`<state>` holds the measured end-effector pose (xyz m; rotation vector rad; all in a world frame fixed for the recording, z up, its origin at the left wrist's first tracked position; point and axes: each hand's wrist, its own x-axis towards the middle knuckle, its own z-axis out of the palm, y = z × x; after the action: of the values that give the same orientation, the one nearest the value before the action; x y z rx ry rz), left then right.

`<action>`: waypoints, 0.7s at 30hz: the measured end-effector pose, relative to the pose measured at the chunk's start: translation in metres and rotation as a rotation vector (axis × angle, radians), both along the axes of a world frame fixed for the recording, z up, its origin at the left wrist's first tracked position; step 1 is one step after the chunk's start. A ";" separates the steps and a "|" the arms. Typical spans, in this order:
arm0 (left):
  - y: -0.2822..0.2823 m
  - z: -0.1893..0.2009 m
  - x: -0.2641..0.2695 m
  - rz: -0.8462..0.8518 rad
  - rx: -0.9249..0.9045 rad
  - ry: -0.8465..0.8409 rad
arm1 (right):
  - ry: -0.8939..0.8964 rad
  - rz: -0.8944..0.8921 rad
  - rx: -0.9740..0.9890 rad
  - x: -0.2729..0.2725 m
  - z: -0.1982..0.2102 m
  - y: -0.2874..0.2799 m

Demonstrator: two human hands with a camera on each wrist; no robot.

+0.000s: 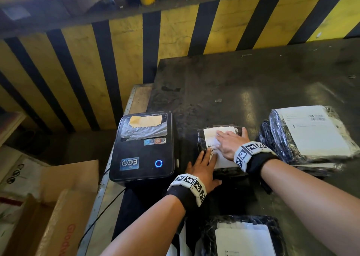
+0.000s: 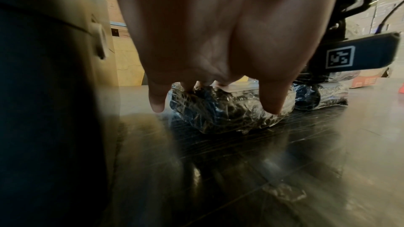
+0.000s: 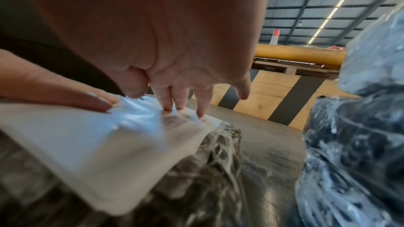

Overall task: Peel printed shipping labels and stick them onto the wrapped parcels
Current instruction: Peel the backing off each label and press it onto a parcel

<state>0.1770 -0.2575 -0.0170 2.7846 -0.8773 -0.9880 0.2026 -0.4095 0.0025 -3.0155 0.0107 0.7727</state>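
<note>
A small black parcel (image 1: 202, 138) wrapped in clear film lies on the dark table beside the printer. A white shipping label (image 1: 211, 136) lies on top of it. My right hand (image 1: 230, 140) rests flat on the label, fingers straight and pressing it down; the right wrist view shows the fingertips (image 3: 168, 108) on the label (image 3: 98, 153). My left hand (image 1: 202, 167) lies flat at the parcel's near left corner, fingers straight on the label's edge. In the left wrist view the fingers (image 2: 273, 99) hang in front of the wrapped parcel (image 2: 223, 111).
A black label printer (image 1: 143, 148) with a lit blue ring stands left of the parcel. Larger labelled wrapped parcels (image 1: 309, 133) are stacked at the right, and another (image 1: 241, 236) lies near me. Cardboard boxes (image 1: 64, 207) sit lower left. A yellow-black striped barrier (image 1: 136, 47) runs behind.
</note>
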 end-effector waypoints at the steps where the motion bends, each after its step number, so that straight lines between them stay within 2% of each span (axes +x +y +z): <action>1: 0.000 0.001 -0.001 0.001 0.000 -0.004 | 0.006 -0.014 -0.007 0.003 0.003 0.000; 5: 0.002 0.004 -0.005 0.001 -0.009 -0.018 | 0.041 -0.021 -0.010 0.011 0.019 0.018; 9: 0.006 0.009 -0.008 -0.004 -0.015 -0.021 | -0.015 0.053 0.079 -0.003 0.008 0.027; 15: 0.014 0.013 -0.015 0.002 0.032 -0.001 | 0.004 -0.084 0.032 -0.017 0.002 -0.013; 18: 0.012 0.017 -0.015 0.004 0.037 0.012 | 0.061 -0.151 0.007 -0.008 0.011 -0.003; 21: 0.012 0.017 -0.014 -0.002 0.035 0.004 | 0.019 -0.072 0.076 -0.002 0.012 0.018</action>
<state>0.1630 -0.2458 -0.0001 2.8100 -0.8706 -1.0189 0.2009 -0.3913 0.0140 -2.9184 0.0873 0.7771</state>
